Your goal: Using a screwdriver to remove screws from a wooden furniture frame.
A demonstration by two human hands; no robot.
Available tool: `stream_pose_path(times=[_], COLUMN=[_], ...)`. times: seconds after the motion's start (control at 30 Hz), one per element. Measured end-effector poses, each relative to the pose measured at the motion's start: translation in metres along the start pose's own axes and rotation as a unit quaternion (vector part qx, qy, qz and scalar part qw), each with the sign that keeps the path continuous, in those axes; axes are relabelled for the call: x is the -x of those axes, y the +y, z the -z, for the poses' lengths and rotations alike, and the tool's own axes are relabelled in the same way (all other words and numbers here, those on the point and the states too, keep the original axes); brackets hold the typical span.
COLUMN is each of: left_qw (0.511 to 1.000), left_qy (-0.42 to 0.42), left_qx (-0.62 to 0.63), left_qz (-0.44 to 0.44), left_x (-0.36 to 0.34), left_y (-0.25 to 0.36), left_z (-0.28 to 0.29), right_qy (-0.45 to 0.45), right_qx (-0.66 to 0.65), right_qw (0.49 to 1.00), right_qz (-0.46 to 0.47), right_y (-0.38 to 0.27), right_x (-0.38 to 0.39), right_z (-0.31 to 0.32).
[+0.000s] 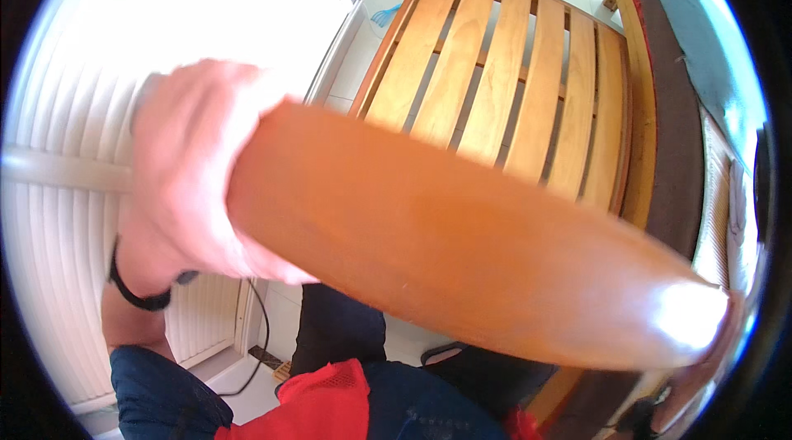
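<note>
An orange-brown wooden board [445, 242] with a smooth face is raised close in front of me, slanting from upper left to lower right. Its left end is gripped by my left hand [186, 168], blurred, with the fingers wrapped round the edge. At the far right end, my right hand [701, 374] holds the board; most of its fingers are hidden behind it. Bright light glares off the board near that hand. Beyond the board lies a slatted wooden frame [520, 69], partly covered by it.
A white ribbed door or panel [74, 234] stands on the left. Along the right runs a dark brown padded edge [681, 110] with light blue cloth [701, 19] above it. A black cable [262, 333] hangs near my legs. A small blue item [384, 16] lies on the tiled floor [346, 69].
</note>
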State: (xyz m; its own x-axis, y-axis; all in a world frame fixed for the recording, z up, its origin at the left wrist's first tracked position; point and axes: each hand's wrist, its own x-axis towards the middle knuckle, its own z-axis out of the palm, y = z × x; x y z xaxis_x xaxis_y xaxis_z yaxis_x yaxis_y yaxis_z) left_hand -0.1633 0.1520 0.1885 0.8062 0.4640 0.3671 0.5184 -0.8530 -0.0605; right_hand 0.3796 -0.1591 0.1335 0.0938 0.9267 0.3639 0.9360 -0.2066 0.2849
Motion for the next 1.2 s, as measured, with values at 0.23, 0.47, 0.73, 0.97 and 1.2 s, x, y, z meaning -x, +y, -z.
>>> stream_pose_path(times=[0.23,0.47,0.73,0.97,1.2], left_qw=[0.999,0.997,0.989,0.986,0.983], left_qy=[-0.015,-0.051,-0.091,-0.100,-0.117], left_qx=[0.017,0.034,0.090,0.098,0.096], left_qz=[0.024,0.051,0.080,0.095,0.100], left_x=[-0.019,-0.021,-0.023,-0.021,-0.035], left_y=[0.004,-0.004,-0.012,-0.013,-0.011], left_z=[-0.004,0.006,0.009,0.012,0.023], right_qy=[-0.013,-0.041,-0.122,-0.159,-0.199], right_qx=[-0.048,-0.080,-0.108,-0.132,-0.163], right_qw=[0.998,0.993,0.983,0.973,0.959], right_qz=[-0.039,-0.071,-0.086,-0.099,-0.115], right_y=[-0.058,-0.062,-0.071,-0.072,-0.071], right_x=[-0.051,-0.064,-0.086,-0.100,-0.125], right_z=[0.040,0.055,0.071,0.075,0.092])
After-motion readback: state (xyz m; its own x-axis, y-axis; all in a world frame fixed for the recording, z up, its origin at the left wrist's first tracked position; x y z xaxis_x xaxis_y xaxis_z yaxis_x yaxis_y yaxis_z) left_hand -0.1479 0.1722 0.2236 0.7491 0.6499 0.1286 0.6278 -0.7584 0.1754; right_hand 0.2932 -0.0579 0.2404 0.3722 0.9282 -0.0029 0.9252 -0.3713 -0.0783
